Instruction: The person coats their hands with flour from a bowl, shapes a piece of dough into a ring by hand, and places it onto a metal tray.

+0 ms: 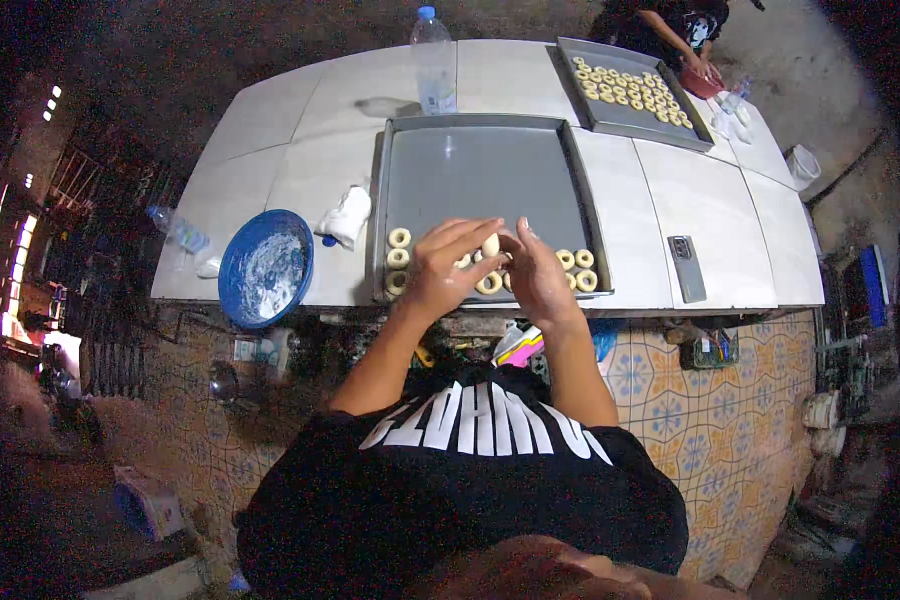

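Near side first: black T-shirt (470,500) at the table edge, both bare hands meeting over the near part of a grey baking tray (480,170). Left hand (446,264) has its fingers bent over a small pale dough piece (490,244), thumb below, so it reads as pinched there; right hand (540,268) is raised just beside it, fingers partly hidden (can't tell whether they grip the dough too). Dough rings (586,288) sit along the tray's near edge, in short rows at the left and right corners, with more partly covered by the hands. Progress, judged from this view: early on this tray, only a near strip holds rings, most of the grey surface shows bare, and the piece in hand isn't set down. Left of the tray: blue basin (227,268) with white powder (275,270) inside, plus a crumpled white bag or cloth (348,216). Right: smartphone (686,268) on the white tabletop (635,215). Beyond the tray stands a clear plastic bottle (432,65). Far right, a second tray (650,136) carries many rows of rings, looks mostly filled; past it, a co-worker's hands (705,68) are at a red bowl (703,86).
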`<state>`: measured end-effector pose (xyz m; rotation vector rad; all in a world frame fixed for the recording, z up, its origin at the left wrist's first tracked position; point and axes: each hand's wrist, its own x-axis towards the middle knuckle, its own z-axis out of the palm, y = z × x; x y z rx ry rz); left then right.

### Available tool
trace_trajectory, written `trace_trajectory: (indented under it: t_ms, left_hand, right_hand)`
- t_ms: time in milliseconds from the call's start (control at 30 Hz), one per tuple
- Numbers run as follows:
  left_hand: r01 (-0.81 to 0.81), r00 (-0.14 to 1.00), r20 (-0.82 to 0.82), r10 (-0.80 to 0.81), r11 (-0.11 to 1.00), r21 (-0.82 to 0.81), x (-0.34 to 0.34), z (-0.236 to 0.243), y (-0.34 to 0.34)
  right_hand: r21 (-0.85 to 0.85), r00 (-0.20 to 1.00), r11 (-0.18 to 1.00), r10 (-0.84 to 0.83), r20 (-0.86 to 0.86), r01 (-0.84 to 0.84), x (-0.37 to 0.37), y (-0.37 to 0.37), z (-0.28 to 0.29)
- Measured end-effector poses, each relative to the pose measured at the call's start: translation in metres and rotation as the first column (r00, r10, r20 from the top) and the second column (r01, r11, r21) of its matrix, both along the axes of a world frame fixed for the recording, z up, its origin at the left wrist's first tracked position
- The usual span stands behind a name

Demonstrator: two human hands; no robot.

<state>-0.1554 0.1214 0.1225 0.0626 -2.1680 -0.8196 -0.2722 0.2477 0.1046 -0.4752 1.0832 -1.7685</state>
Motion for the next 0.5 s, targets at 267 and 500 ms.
trace_trajectory:
  t_ms: [267,500]
  left_hand:
    - [0.014,0.997,-0.073,-0.02,0.996,-0.091,-0.002,-0.017,-0.007]
    - [0.036,0.992,0.117,-0.053,0.989,0.143,0.006,-0.004,0.0]
  right_hand:
    - [0.013,0.997,1.0,-0.025,-0.072,0.026,0.003,-0.002,-0.002]
    - [-0.036,0.998,0.998,0.061,0.031,-0.06,0.0,-0.002,-0.007]
